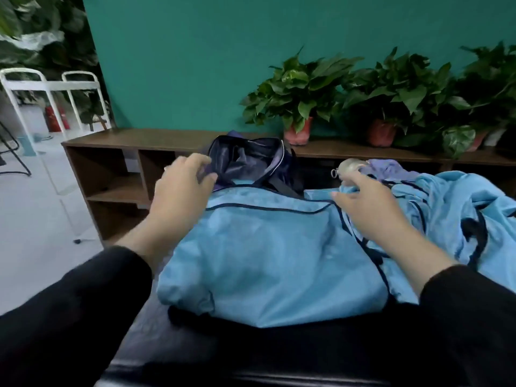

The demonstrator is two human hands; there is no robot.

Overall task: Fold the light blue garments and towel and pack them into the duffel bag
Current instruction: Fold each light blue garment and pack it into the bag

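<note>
A folded light blue garment [268, 252] with dark piping lies on a dark padded surface in front of me. Behind it stands the dark navy duffel bag [251, 160], its mouth gaping open. My left hand [181, 188] reaches to the bag's left rim, fingers loosely spread and touching the fabric there. My right hand [368, 202] lies on the garment's far right corner, with its fingers bent down over the edge of the cloth. More light blue clothing [458, 208] sits crumpled at the right, with a purple-blue cloth [391, 169] behind it.
A small metal flask [349, 166] lies just beyond my right hand. A low brown shelf unit [117, 174] runs along the teal wall, carrying potted plants [298, 107]. A white metal rack [53, 93] and open floor are at the left.
</note>
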